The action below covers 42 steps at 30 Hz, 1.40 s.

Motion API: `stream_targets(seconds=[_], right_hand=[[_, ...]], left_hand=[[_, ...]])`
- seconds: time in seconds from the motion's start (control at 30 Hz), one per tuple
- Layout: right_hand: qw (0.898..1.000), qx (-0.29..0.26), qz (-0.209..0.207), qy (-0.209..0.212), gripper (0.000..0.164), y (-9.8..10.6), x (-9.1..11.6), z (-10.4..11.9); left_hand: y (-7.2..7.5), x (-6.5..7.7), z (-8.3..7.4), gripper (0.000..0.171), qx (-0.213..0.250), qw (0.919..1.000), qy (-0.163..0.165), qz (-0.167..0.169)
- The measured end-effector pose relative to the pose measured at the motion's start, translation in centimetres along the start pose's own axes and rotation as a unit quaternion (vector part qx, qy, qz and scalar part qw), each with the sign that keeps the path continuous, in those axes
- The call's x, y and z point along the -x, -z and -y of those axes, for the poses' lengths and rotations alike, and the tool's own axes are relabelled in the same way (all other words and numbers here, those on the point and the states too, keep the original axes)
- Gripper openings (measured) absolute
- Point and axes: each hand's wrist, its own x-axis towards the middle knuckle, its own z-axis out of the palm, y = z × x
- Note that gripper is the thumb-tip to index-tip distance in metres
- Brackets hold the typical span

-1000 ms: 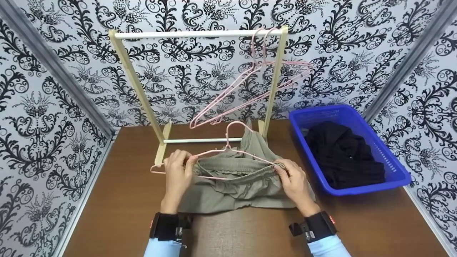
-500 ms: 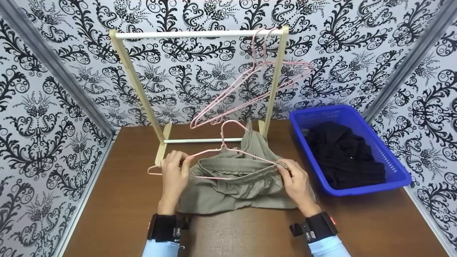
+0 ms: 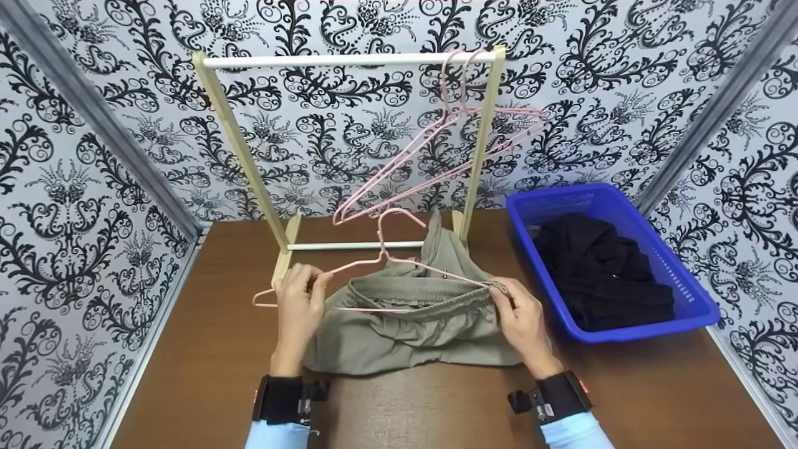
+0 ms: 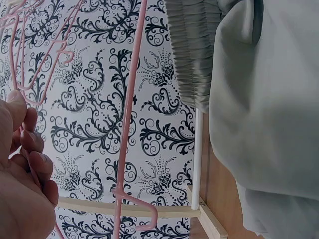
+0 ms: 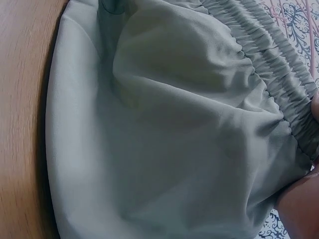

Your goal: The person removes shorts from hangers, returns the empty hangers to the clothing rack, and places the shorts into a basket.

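My left hand [image 3: 298, 312] grips the left arm of a pink clothes hanger [image 3: 383, 254], whose hook points up and away from me. In the left wrist view the fingers curl round one bar, with the hanger's other bar [image 4: 130, 94] beside them. Olive-green pants [image 3: 399, 349] with a gathered elastic waistband [image 3: 424, 288] lie on the table. My right hand [image 3: 522, 318] pinches the waistband's right edge, where the hanger's right end goes in and is hidden. The waistband's left side sags loose, apart from my left hand. In the right wrist view the pants [image 5: 174, 149] fill most of the picture.
Behind the pants stands a wooden rack with a white rail [image 3: 349, 60]. Pink hangers [image 3: 399, 162] hang at its right end. A blue basket [image 3: 542, 262] with dark clothes [image 3: 598, 274] sits at the right. Patterned walls enclose the brown table [image 3: 206, 349].
My left hand has moved left with the hanger, its hook shifting the same way. The waistband's left edge no longer reaches that hand. My right hand has barely moved.
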Motion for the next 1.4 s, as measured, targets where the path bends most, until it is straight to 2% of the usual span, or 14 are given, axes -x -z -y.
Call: stream_targets(seconds=[0.5, 1.07, 1.4], right_hand=[[1.0, -0.002, 0.0, -0.017, 0.021, 0.4, 0.2, -0.8], [0.997, 0.031, 0.013, -0.07, 0.011, 1.0, 0.5, -1.5], [0.992, 0.04, 0.019, -0.119, 0.01, 1.2, 0.8, -1.7]], left_hand=[[1.0, -0.2, 0.0, 0.021, -0.001, 1.0, 0.007, 0.001], [2.2, -0.5, 0.2, 0.019, 0.004, 0.9999, 0.007, -0.011], [2.8, -0.6, 0.2, 0.018, 0.011, 0.9996, 0.019, -0.019]])
